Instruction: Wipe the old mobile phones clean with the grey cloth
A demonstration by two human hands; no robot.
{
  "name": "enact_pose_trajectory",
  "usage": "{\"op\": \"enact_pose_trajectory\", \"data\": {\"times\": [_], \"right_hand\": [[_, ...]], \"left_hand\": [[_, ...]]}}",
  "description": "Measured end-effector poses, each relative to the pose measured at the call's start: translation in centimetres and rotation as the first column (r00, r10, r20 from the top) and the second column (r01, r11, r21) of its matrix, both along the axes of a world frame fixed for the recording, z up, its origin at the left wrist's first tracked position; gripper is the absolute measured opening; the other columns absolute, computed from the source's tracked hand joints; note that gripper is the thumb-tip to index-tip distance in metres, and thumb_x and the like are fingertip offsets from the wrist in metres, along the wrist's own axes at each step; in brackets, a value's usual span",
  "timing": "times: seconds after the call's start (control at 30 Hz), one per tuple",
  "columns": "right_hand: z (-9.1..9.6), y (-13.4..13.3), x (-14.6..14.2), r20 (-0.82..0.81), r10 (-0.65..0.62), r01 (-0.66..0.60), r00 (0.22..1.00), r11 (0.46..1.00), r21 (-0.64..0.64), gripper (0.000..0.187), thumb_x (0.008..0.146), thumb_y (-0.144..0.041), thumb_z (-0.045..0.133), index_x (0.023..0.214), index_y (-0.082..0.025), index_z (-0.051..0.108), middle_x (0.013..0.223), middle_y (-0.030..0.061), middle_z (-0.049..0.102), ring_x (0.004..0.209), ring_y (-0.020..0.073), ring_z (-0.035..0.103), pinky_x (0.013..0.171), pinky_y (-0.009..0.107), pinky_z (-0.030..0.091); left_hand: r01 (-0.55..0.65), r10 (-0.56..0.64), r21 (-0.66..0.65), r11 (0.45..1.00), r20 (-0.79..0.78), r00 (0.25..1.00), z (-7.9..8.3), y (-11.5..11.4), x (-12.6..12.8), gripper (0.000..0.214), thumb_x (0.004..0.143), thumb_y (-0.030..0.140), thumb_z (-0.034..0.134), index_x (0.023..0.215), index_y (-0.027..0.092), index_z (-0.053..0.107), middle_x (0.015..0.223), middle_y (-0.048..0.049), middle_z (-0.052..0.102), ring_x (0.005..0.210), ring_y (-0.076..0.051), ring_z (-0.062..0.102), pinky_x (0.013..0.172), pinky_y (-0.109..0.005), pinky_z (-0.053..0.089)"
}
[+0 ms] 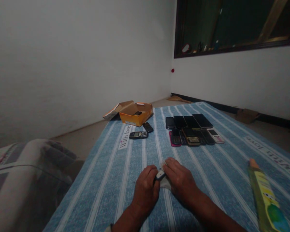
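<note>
My left hand (145, 188) is closed around a small dark phone (159, 175), of which only one end shows between my hands. My right hand (181, 182) is closed on a pale cloth (164, 183) and presses it against that phone. Both hands rest low on a blue striped sheet (207, 167). Ahead of them, two rows of several phones (192, 130) lie side by side. A dark keypad phone (138, 135) and another small dark phone (148, 127) lie apart to the left.
An open orange cardboard box (135, 114) stands at the far left edge of the sheet, a dark item inside. A long yellow-green object (265, 196) lies at the right. A grey bundle of fabric (26, 180) sits at the left. White walls and a dark window (232, 25) lie beyond.
</note>
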State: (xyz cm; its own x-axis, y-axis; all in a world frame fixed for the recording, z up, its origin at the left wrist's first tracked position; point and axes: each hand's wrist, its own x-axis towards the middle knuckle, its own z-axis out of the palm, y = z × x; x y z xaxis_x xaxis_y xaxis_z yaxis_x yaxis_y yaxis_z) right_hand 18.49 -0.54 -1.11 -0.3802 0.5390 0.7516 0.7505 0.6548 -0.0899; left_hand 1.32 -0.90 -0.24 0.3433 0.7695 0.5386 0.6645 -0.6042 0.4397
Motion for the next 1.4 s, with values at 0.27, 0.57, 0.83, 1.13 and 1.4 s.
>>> {"op": "enact_pose_trajectory", "data": {"times": [0.27, 0.57, 0.83, 1.13, 1.4], "right_hand": [[0.1, 0.1, 0.8, 0.006, -0.029, 0.029, 1.0, 0.996, -0.082, 0.025, 0.085, 0.0, 0.047, 0.099, -0.013, 0.064, 0.098, 0.0123, 0.068, 0.099, 0.025, 0.062, 0.086, 0.036, 0.055], [-0.2, -0.5, -0.2, 0.075, 0.014, -0.007, 0.997, 0.997, -0.08, 0.018, 0.086, -0.003, 0.054, 0.097, -0.013, 0.064, 0.096, 0.0106, 0.069, 0.095, 0.0245, 0.063, 0.081, 0.035, 0.056], [-1.0, -0.8, -0.6, 0.133, -0.078, 0.089, 0.988, 0.993, -0.078, 0.022, 0.087, -0.003, 0.054, 0.105, -0.01, 0.064, 0.106, 0.0155, 0.068, 0.106, 0.0271, 0.061, 0.083, 0.037, 0.056], [-0.2, 0.3, -0.6, 0.181, -0.137, 0.163, 0.974, 0.977, -0.136, 0.022, 0.09, -0.006, 0.053, 0.106, -0.015, 0.065, 0.108, 0.0125, 0.067, 0.11, 0.0252, 0.058, 0.082, 0.035, 0.054], [1.5, 0.1, -0.7, 0.214, 0.059, 0.0, 0.975, 0.963, -0.268, 0.015, 0.091, -0.012, 0.056, 0.102, -0.014, 0.066, 0.1, 0.01, 0.067, 0.108, 0.0244, 0.057, 0.082, 0.033, 0.052]], "left_hand": [[0.025, -0.014, -0.211, 0.977, 0.054, 0.998, 1.5, -0.5, -0.1, 0.02, 0.07, 0.014, 0.065, 0.09, 0.016, 0.061, 0.096, -0.009, 0.065, 0.09, -0.024, 0.064, 0.081, -0.04, 0.055], [-0.035, 0.074, -0.338, 0.941, 0.103, 0.992, 1.1, -0.4, -0.1, 0.033, 0.072, 0.019, 0.064, 0.105, 0.015, 0.061, 0.101, -0.0099, 0.067, 0.096, -0.026, 0.065, 0.086, -0.043, 0.055], [-0.063, 0.151, -0.382, 0.922, 0.205, 0.967, -0.5, -0.2, -0.3, 0.065, 0.068, 0.02, 0.064, 0.131, 0.015, 0.05, 0.114, -0.0115, 0.067, 0.103, -0.026, 0.066, 0.093, -0.045, 0.053], [-0.045, 0.134, -0.371, 0.927, 0.217, 0.967, 0.1, -0.3, 0.1, 0.07, 0.07, 0.019, 0.063, 0.137, 0.017, 0.045, 0.11, -0.0073, 0.068, 0.1, -0.022, 0.066, 0.091, -0.04, 0.054], [-0.066, 0.128, -0.302, 0.951, 0.193, 0.973, 0.3, -0.3, 0.3, 0.073, 0.071, 0.021, 0.065, 0.139, 0.019, 0.041, 0.113, -0.0081, 0.066, 0.101, -0.023, 0.066, 0.091, -0.043, 0.054]]}}
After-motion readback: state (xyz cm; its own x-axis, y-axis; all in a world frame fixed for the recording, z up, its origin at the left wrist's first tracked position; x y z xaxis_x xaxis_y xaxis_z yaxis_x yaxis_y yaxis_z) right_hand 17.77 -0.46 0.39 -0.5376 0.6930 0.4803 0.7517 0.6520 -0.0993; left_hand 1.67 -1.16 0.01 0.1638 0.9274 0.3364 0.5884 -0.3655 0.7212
